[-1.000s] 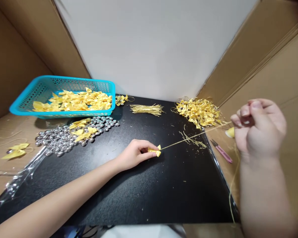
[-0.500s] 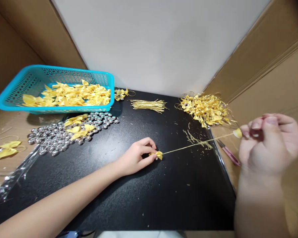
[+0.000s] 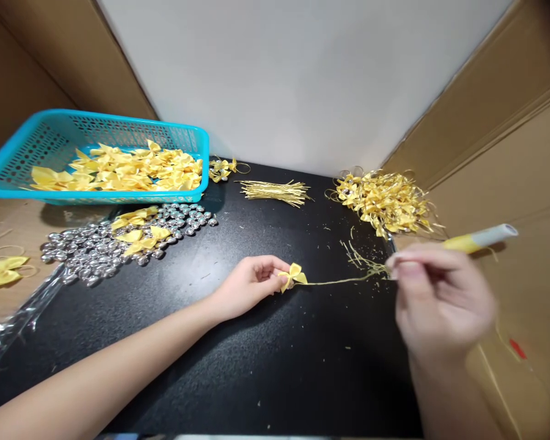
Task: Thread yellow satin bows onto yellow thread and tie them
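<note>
My left hand [image 3: 252, 287] pinches a small yellow ribbon bow [image 3: 293, 276] between thumb and fingers, just above the black tabletop. A thin yellow cord [image 3: 332, 282] runs from the bow across to my right hand [image 3: 444, 302], whose thumb and index finger are closed on its far end. Behind the right knuckles a yellow-and-white tube [image 3: 481, 237] sticks out to the right; it seems held in that hand, though the grip on it is hidden.
A blue basket [image 3: 206, 162] of yellow bows stands back left, with silver beads [image 3: 91, 250] before it. Cut gold cords [image 3: 275, 192] lie at the back. Finished-looking bows with loops [image 3: 385, 198] are heaped back right, near cord scraps [image 3: 360, 256].
My right hand has moved left and turned, so the tube now shows lengthwise. The cord has gone from taut to slightly slack. The bow in my left hand now faces up more openly.
</note>
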Demonstrator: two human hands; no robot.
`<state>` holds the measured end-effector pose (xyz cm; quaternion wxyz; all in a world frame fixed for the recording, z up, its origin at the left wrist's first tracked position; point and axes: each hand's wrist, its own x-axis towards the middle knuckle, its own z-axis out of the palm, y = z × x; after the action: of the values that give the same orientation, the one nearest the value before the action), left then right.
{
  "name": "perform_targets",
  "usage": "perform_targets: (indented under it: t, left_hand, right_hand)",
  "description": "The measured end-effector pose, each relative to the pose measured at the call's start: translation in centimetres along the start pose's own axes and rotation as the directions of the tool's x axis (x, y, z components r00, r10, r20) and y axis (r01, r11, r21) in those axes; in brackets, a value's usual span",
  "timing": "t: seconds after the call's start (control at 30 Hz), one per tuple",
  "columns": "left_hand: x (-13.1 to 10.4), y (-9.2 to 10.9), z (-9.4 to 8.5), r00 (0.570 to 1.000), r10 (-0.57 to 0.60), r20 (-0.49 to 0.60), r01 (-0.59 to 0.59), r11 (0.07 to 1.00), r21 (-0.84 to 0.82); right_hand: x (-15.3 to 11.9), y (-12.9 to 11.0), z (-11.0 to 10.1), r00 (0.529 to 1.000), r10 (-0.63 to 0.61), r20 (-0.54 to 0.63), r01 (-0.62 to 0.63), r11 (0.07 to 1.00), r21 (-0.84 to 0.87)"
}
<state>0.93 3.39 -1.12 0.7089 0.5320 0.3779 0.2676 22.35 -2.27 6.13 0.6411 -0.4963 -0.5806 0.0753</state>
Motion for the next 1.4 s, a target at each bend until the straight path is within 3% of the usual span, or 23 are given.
perform_targets:
  t: [0.07,0.13,0.23,0.43,1.4]
  left_hand:
    - [0.0,0.1,0.1,1.000,0.002,-0.024,-0.002,1.000,-0.028]
    - [-0.1,0.2,0.3,0.999,0.014,-0.045,-0.016,0.999,-0.050]
    - [-0.2,0.2,0.4,0.997,0.020,-0.070,-0.025,0.997,-0.079]
    - [-0.5,0.4,0.7,0.997,-0.008,-0.079,0.000,0.995,-0.104]
    - [-0.4,0.3,1.0,0.992,0.018,-0.127,-0.026,0.998,-0.060]
  right_hand:
    - [-1.2,-0.1,1.1,0.966,0.004,0.257,0.009,0.999,-0.049]
    - [-2.4,0.1,2.3,0.893,0.013,0.450,0.039,0.994,-0.106]
    - [-3.6,0.8,3.7,0.837,0.027,0.547,0.088,0.979,-0.183]
    - [-4.5,1.5,4.2,0.831,0.081,0.550,0.092,0.956,-0.280]
    - [-4.6,1.5,4.1,0.828,0.116,0.548,0.061,0.954,-0.294]
